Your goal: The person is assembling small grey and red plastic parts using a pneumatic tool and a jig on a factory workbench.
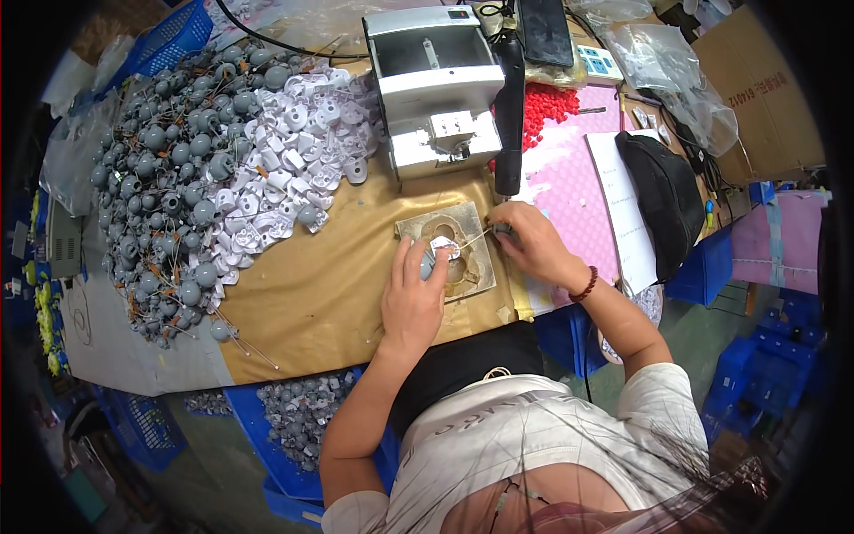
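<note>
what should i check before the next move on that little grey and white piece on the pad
1. Left hand steadies the grey and white piece on the worn work pad: ok.
2. Right hand grips a thin stick aimed at the piece: ok.
3. Stick tip seated on the piece: cannot tell.
4. Pad lies flat on the brown sheet: ok.
5. Grey parts pile and white parts pile lie apart from the pad: ok.
</note>
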`<state>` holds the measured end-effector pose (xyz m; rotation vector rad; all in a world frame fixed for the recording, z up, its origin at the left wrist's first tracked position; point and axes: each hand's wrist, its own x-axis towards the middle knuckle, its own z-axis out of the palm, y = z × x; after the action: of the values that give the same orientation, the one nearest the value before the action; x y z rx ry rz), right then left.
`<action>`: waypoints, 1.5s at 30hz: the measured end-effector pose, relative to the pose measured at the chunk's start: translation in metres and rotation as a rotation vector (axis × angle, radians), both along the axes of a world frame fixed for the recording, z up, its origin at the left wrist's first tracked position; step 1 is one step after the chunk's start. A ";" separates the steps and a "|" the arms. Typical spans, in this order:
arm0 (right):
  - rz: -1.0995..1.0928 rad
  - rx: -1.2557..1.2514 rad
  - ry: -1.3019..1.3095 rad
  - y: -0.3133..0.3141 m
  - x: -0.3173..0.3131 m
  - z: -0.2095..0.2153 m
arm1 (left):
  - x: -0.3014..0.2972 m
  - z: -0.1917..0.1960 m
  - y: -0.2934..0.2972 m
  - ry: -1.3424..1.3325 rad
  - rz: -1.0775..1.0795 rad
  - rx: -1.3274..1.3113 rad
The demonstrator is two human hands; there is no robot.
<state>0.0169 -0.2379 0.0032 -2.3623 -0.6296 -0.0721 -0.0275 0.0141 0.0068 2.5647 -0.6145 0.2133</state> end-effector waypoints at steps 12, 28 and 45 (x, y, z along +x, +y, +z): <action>-0.154 1.137 0.740 0.020 0.012 0.020 | 0.000 -0.001 0.002 -0.002 -0.010 0.012; -0.066 0.065 0.033 0.062 0.027 0.013 | 0.007 0.000 0.008 0.049 -0.058 -0.093; -0.100 0.000 -0.140 0.073 0.020 -0.003 | 0.010 -0.013 0.004 -0.048 0.036 -0.181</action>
<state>0.0370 -0.1647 -0.0003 -2.4023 -0.5766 -0.2840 -0.0172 0.0180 -0.0061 2.4035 -0.5408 0.3286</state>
